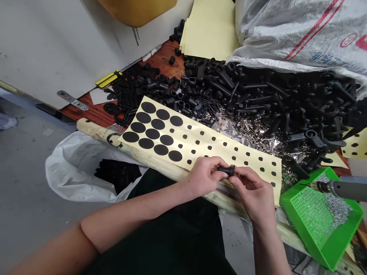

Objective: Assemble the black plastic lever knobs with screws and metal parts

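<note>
My left hand (pixel 204 176) and my right hand (pixel 254 194) meet at the near table edge, both pinched on one small black plastic part (pixel 226 169) held between the fingertips. Just behind them lies a pale yellow sticker sheet (pixel 200 143) with large black round stickers at its left end and rows of small black dots along the rest. Beyond the sheet is a big heap of black plastic parts (pixel 275 99) mixed with shiny metal pieces (pixel 255 131).
A green perforated tray (pixel 321 221) with small metal screws sits at the right, with an electric screwdriver (pixel 338 189) lying over it. A white plastic bag (pixel 83 172) holding black parts hangs below the table's left. Yellow sheets (pixel 209 30) and a woven sack (pixel 301 30) lie behind.
</note>
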Demonstrator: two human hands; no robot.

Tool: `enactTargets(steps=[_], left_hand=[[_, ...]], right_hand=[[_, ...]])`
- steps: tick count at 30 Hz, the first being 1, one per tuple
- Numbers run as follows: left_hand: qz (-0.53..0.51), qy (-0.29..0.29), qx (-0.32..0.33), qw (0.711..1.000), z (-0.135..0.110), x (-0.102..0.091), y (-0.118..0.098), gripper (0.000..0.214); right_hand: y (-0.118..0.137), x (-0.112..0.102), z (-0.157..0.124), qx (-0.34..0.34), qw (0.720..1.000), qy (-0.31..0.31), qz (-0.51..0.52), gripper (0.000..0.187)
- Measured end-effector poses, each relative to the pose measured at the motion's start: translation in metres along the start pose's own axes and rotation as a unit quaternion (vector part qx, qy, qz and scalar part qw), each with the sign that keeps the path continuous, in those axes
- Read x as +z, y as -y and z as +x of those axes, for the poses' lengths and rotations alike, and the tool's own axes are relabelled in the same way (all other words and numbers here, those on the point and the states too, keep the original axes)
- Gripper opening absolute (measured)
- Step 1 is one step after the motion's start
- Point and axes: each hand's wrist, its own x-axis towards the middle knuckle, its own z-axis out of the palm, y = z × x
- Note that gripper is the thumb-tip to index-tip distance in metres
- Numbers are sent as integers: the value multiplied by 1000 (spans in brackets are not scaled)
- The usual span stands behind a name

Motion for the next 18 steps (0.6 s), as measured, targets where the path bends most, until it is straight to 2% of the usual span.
enactTargets(steps=[4,6,9,11,13,14,16,18], left_hand=[[-11,3,-1,1000,0,1,1,11],[-36,24,-16,999,0,0,0,9],[-74,50,-29,996,1,-3,-5,10],[-99,70,-36,992,2,-5,-7,11],[-111,83,-34,990,2,-6,-6,11],[-107,83,-28,990,1,-6,-5,10],[-70,68,-3,995,0,-4,-1,10],[-15,53,19,998,-1,-3,2,9]], right_hand=[[-1,-4,-4,33,999,7,-13,26],[1,-11,-6,13,999,12,-45,34],[6,-24,-7,-125,982,22,-137,50],[12,-28,-5,-238,951,49,-191,44],[15,-27,-2,-300,927,61,-217,34],[16,-25,-1,-303,925,56,-223,29],[15,-19,2,-248,938,46,-237,20],[13,-16,4,-146,955,67,-248,35]])
